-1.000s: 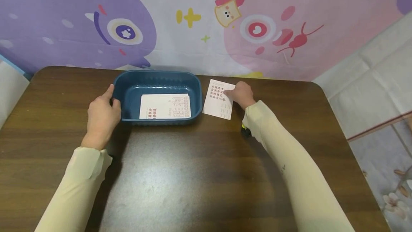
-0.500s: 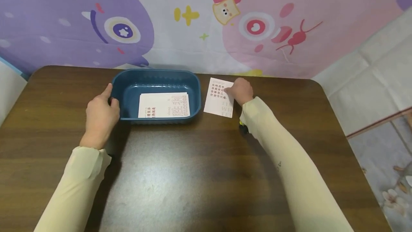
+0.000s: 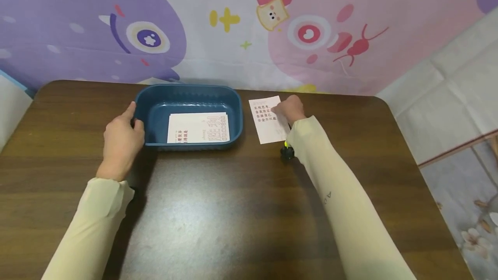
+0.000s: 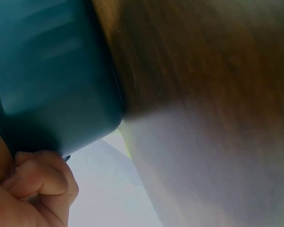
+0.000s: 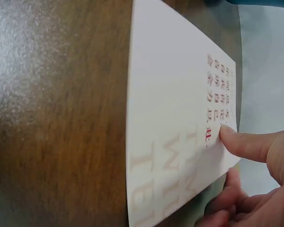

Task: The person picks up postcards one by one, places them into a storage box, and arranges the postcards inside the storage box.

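Observation:
In the head view, a dark blue plastic basin (image 3: pixel 188 146) stands at the table's back left. My left hand (image 3: pixel 123 146) grips its left end, the thumb at the rim. Curled fingers (image 4: pixel 42 177) show against the basin's outer wall in the left wrist view. White cards (image 3: pixel 190 126) with red print lie inside the basin. To its right, my right hand (image 3: pixel 292 109) pinches a white printed card (image 3: pixel 266 126) by its right edge. In the right wrist view the thumb (image 5: pixel 246 144) lies on the card's printed face, the other fingers behind it.
The brown wooden table (image 3: pixel 218 211) reaches back to a cartoon-printed backdrop (image 3: pixel 233 64). A small black and yellow item (image 3: pixel 287 151) shows under my right cuff. Pale wall panels (image 3: pixel 447 85) stand at the right.
My right hand has turned the card counterclockwise, its lower end swinging right. The left hand stays at the basin, and the basin has kept its place.

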The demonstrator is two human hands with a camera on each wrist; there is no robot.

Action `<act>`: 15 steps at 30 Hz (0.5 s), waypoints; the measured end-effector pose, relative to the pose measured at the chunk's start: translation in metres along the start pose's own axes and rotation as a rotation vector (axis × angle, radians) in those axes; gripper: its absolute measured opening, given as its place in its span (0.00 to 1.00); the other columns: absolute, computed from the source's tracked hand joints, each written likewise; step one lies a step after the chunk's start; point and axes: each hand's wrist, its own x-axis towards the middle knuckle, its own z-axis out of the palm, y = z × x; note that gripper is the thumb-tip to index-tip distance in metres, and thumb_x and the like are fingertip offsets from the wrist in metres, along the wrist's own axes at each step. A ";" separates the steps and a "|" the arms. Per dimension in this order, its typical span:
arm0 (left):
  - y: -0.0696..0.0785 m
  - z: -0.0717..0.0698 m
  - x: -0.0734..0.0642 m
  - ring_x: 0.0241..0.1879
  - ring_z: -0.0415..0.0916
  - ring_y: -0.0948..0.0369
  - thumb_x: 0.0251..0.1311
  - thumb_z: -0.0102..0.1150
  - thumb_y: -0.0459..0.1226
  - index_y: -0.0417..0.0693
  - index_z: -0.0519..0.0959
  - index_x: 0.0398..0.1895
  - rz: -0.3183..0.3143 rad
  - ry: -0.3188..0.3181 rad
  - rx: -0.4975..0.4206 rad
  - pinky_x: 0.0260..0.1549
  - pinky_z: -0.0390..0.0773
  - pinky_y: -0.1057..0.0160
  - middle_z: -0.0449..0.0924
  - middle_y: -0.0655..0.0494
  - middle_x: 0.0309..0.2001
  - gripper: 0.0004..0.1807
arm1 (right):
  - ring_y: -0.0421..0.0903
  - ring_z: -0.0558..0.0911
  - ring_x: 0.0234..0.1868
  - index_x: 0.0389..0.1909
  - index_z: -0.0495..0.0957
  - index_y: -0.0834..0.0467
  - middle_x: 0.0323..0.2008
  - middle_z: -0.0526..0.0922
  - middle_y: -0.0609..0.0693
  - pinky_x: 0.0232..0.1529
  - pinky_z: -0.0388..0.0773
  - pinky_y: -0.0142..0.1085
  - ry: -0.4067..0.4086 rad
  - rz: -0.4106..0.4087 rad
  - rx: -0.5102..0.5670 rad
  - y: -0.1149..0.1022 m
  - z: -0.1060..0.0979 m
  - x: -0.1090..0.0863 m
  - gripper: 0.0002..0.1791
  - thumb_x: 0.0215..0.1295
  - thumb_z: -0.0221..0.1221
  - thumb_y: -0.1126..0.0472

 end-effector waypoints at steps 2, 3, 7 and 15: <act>0.001 0.001 0.000 0.34 0.65 0.45 0.65 0.36 0.36 0.42 0.56 0.71 0.001 0.002 -0.003 0.29 0.64 0.53 0.63 0.31 0.63 0.29 | 0.54 0.73 0.56 0.57 0.69 0.69 0.56 0.75 0.61 0.58 0.70 0.44 -0.005 0.001 -0.017 0.000 -0.002 0.000 0.33 0.54 0.65 0.55; 0.001 0.001 0.000 0.35 0.65 0.45 0.65 0.36 0.36 0.42 0.56 0.70 0.002 0.004 -0.005 0.30 0.65 0.53 0.63 0.31 0.63 0.29 | 0.55 0.73 0.56 0.57 0.69 0.69 0.56 0.75 0.61 0.58 0.70 0.44 -0.006 -0.001 -0.026 -0.001 -0.003 -0.001 0.33 0.54 0.65 0.55; 0.001 0.001 0.000 0.34 0.65 0.44 0.65 0.37 0.35 0.41 0.57 0.70 0.013 0.018 -0.006 0.30 0.65 0.52 0.63 0.30 0.63 0.29 | 0.54 0.73 0.57 0.55 0.72 0.66 0.56 0.75 0.59 0.59 0.69 0.41 0.004 -0.032 -0.023 -0.004 -0.002 -0.003 0.25 0.59 0.58 0.57; 0.000 0.000 0.000 0.33 0.65 0.45 0.66 0.37 0.36 0.43 0.55 0.71 -0.007 0.002 -0.004 0.27 0.63 0.55 0.62 0.31 0.64 0.29 | 0.52 0.72 0.56 0.52 0.75 0.60 0.55 0.76 0.56 0.58 0.67 0.41 0.077 -0.185 0.004 -0.002 0.001 -0.005 0.22 0.57 0.44 0.65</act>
